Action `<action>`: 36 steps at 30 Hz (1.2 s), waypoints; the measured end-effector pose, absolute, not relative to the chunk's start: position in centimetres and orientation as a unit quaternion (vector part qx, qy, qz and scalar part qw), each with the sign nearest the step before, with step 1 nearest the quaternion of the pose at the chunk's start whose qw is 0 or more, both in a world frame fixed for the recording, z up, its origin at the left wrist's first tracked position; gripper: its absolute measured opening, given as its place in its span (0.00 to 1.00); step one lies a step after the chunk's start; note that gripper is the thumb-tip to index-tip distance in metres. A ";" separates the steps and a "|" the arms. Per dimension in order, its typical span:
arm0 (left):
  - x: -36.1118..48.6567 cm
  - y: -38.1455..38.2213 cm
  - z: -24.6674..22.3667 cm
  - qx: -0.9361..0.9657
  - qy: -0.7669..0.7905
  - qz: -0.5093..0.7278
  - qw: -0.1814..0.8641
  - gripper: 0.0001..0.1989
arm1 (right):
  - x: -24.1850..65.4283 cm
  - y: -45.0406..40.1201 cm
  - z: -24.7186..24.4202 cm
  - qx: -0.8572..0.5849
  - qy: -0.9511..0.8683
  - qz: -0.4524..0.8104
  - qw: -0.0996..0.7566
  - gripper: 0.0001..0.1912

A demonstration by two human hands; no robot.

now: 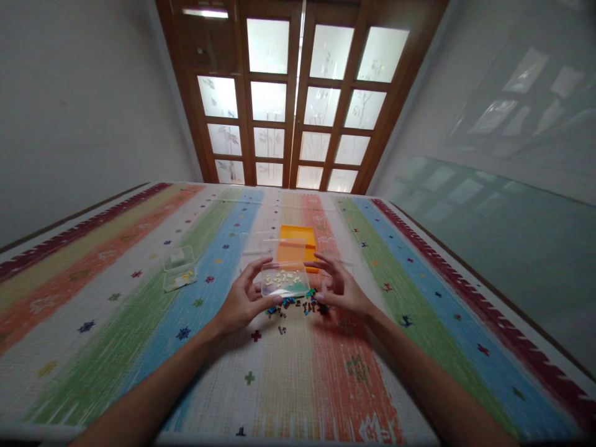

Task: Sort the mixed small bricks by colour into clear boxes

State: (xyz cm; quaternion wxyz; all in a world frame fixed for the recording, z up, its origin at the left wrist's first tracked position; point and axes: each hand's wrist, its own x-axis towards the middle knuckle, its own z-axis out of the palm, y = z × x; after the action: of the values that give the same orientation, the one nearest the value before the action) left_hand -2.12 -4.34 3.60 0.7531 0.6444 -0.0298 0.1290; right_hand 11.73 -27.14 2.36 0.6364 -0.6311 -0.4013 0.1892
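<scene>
Between my hands is a clear plastic box (285, 283) with its lid up and several small pale yellow pieces inside. My left hand (242, 299) grips its left side, thumb at the front edge and fingers behind. On the right, my right hand (342, 288) has its thumb and fingers apart beside the box, with nothing seen between them. Small blue, green and brown pieces (310, 305) lie on the cloth just below the box, some near my right thumb. Behind the box stands an orange tray (298, 233), partly seen through the clear lid.
A second open clear box (180, 279) with a few yellow pieces rests on the striped tablecloth (153, 335) to the left. Walls flank the table on both sides, and a wooden door with glass panes (291, 77) stands beyond its far edge.
</scene>
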 end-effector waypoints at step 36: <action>-3.5 -5.0 4.8 0.928 -0.192 0.299 0.116 0.10 | 8.5 -25.7 1.6 -0.651 -0.318 0.216 0.655 0.49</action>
State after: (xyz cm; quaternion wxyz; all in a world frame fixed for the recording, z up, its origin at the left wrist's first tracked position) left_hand -3.53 -4.99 4.76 0.1161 0.9275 -0.1924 0.2987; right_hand 8.53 -25.69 1.64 0.6548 -0.6506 -0.3182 0.2161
